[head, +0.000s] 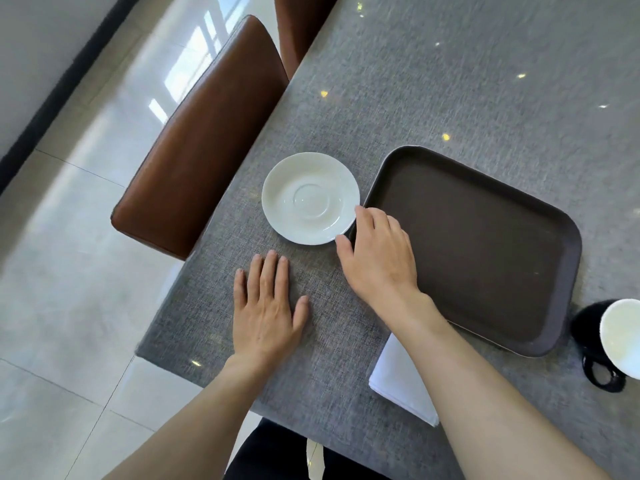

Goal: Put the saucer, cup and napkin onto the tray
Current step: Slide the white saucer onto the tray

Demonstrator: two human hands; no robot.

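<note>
A table covered in grey woven-textured cloth (433, 81) fills most of the view, dotted with small yellow and white glints of light. A brown leather-upholstered chair (204, 143) is pushed against its left edge. Glossy pale floor tiles (69, 271) reflect a window; a dark baseboard (59, 88) meets a pale wall (38, 39).

Saucer (310, 198) lies just left of tray (568, 258); napkin (398, 379) before it, cup (620, 337) right.
</note>
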